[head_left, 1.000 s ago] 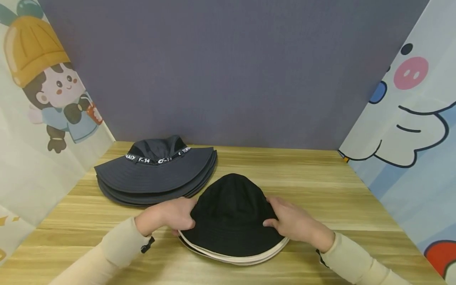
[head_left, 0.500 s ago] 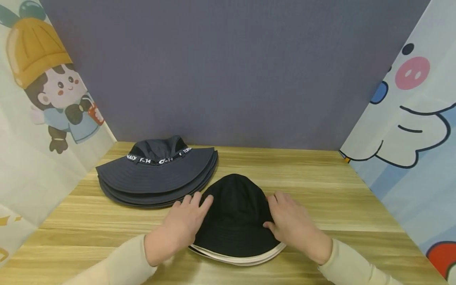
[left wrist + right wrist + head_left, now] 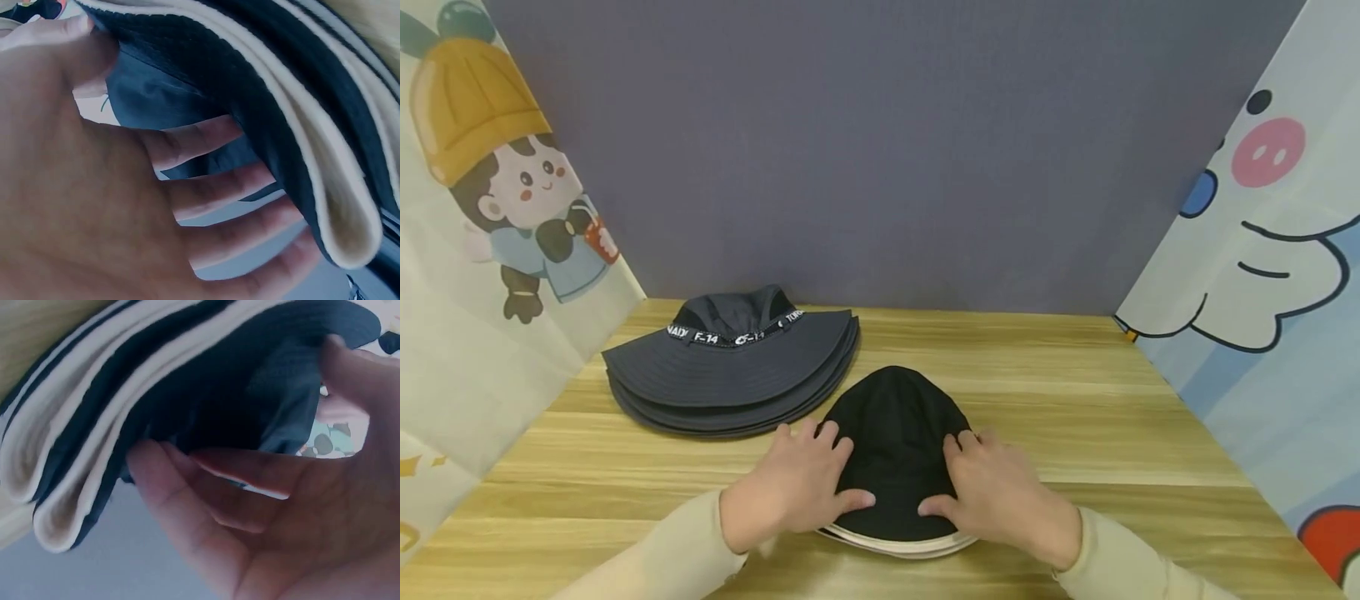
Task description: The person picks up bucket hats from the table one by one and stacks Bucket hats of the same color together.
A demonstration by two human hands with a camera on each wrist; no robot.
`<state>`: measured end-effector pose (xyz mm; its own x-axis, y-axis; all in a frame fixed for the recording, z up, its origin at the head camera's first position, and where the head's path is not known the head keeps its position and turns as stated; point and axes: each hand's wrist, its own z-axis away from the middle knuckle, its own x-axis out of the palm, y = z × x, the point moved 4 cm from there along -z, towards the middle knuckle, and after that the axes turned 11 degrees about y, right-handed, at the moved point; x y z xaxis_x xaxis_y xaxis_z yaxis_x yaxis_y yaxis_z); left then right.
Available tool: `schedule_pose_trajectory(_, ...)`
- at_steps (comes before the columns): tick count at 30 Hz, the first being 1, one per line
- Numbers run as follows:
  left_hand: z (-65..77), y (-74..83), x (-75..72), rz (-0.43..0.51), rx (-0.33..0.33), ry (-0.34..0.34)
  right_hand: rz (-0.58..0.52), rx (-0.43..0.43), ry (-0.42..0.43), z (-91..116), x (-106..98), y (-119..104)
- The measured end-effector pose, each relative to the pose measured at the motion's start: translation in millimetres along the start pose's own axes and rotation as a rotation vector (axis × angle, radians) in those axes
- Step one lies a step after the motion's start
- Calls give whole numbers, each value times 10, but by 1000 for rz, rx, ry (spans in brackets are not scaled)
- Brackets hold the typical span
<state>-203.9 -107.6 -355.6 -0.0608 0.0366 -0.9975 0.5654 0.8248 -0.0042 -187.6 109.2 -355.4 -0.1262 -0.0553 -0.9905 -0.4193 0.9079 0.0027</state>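
A stack of black bucket hats [image 3: 891, 467] with cream brim edges sits at the front middle of the table. My left hand [image 3: 797, 483] rests on its left side, fingers spread against the crown and thumb on the brim. On the right side lies my right hand [image 3: 1000, 492], its thumb likewise on the brim and its fingertips touching the crown. From the left wrist, fairly straight fingers [image 3: 212, 194] reach along the top hat [image 3: 162, 87]. In the right wrist view, softly bent fingers [image 3: 181, 506] touch the hat's dark cloth [image 3: 219, 406], above layered cream edges.
A stack of dark grey wide-brimmed hats [image 3: 730, 367], with a white-lettered band on the top one, lies behind and to the left on the wooden table [image 3: 1060, 400]. A grey panel [image 3: 887, 150] stands at the back. Cartoon-printed sheets [image 3: 467, 350] flank both sides.
My left hand has let go of the left brim edge and moved onto the hat's side. My right hand has shifted inward and toward the front. The hat stack stays in place.
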Motion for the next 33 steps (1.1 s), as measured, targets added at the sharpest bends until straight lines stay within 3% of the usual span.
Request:
schedule_pose_trajectory(5,-55,46,22,-17,-28,-62,3,2,-25,-3,40,-40)
schedule_pose_trajectory(17,-183,210,47,-223,-53,-96,59,-12,26,-27,65,20)
schedule_pose_trajectory(26,-450,299,95,-258,-67,-103,74,36,1,-116,107,247)
schedule_pose_trajectory(33,-698,351,154,-226,-69,-76,82,89,-34,-189,124,484)
